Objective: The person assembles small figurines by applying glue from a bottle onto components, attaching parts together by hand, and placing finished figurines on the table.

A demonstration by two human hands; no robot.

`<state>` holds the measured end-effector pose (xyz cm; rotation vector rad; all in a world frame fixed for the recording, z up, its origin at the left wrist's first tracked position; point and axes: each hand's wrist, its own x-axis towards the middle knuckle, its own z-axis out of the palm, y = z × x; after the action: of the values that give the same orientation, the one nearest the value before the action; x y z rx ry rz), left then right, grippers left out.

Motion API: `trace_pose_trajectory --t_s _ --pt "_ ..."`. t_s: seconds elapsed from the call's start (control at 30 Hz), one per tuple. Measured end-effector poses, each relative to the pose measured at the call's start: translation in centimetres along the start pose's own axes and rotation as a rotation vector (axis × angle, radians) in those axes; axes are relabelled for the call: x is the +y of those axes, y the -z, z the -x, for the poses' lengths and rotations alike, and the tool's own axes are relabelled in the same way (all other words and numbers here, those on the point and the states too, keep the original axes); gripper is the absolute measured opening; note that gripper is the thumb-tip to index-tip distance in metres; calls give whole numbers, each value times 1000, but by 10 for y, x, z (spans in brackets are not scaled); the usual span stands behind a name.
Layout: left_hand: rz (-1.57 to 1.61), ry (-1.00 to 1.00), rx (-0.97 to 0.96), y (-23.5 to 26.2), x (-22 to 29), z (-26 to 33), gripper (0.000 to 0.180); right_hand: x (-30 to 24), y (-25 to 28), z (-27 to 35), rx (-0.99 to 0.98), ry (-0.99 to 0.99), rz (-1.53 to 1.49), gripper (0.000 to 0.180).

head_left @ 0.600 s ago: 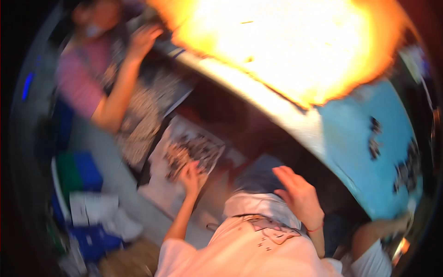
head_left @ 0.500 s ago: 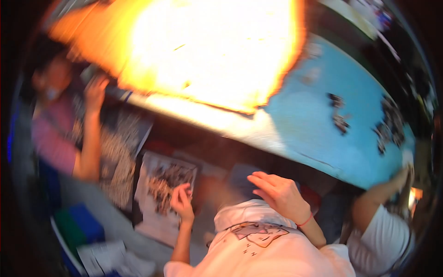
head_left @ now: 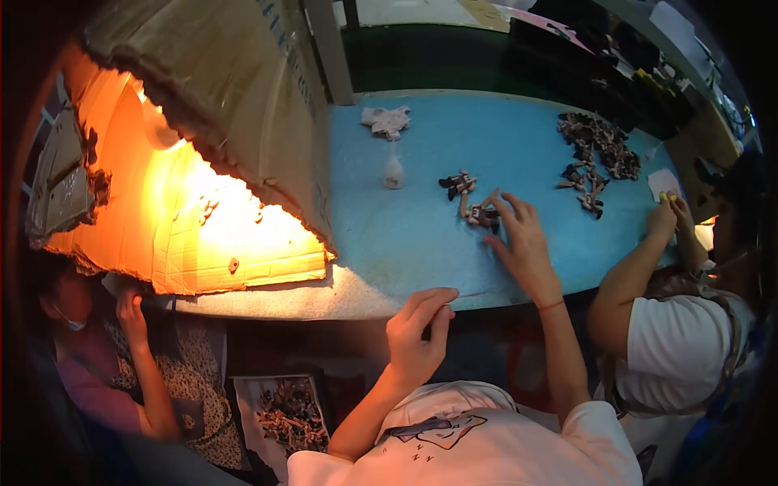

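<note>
Nearest the camera, below the desk edge, a tray (head_left: 284,417) of small dark and pale parts lay at the lower left, beside a seated person's arm (head_left: 142,368); the left hand (head_left: 417,332) hung at the near rim of the blue desk (head_left: 405,235), its fingers (head_left: 438,312) curled narrow with the tips drawn together, and whether they pinched anything could not be told; the right hand (head_left: 523,239) reached farther out over the desk, fingers spread wide and flat, the index tip touching a small dark-and-pale figure part (head_left: 480,215); that part lay just left of the fingertips, its long axis running roughly left to right, a pale limb sticking up and to the left; a second, similar part (head_left: 459,184) lay just beyond it, apart from the hand, angled the same way; to the left a large brown cardboard box (head_left: 211,121) stood tilted over the desk, its open inside glowing orange from a lamp (head_left: 162,130), a strip of blue print along its upper edge; a small clear bottle (head_left: 394,172) stood upright near the box, a crumpled white cloth (head_left: 387,120) beyond it; at the far right a heap of dark parts (head_left: 596,150) lay near a white paper slip (head_left: 666,183), where another person's hands (head_left: 671,212) rested on the desk.
</note>
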<state>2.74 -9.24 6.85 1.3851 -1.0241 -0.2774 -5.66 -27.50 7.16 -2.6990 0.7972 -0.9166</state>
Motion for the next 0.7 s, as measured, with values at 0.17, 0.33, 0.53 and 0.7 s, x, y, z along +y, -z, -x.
trace_pose_trajectory --t_s 0.17,0.33,0.53,0.7 --pt "151 303 -68 -6 -10 1 21 10 -14 5 -77 -39 -73 37" --pt "651 557 43 -17 -13 4 28 -40 9 24 -70 28 -325 37" --pt "972 582 190 4 -19 5 27 -88 28 25 -210 169 -360 39" --pt "906 597 339 37 -7 16 28 -63 9 -21 -182 -27 -624 29"
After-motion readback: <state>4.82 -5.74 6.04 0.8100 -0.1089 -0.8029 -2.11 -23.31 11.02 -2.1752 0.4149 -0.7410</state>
